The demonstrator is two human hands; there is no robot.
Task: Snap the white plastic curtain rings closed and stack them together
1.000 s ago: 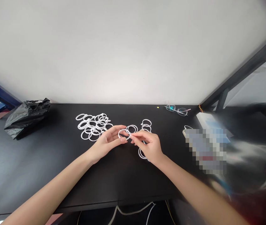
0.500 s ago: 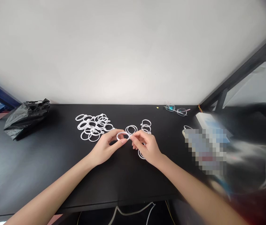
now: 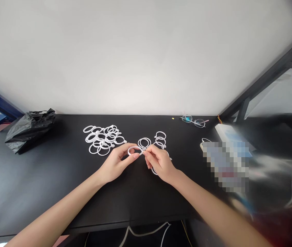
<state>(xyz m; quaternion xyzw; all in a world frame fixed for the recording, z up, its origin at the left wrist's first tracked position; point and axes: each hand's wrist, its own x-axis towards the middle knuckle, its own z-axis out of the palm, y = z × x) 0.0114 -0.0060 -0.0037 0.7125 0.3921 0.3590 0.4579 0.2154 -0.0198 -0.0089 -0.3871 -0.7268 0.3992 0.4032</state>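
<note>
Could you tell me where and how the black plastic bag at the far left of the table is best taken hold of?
Probably by the crumpled top edge of the black plastic bag, coming from above. The bag lies slumped on the black table, and its bunched upper folds stand up, giving fingers something to pinch; the sagging sides look slack.

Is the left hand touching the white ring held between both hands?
Touching. The head view shows the left hand with its thumb and fingertips pinched on the near-left rim of the white ring, while the right hand grips its other end.

black bag (image 3: 29,128), eyeglasses (image 3: 194,120), black table (image 3: 45,178)
</note>
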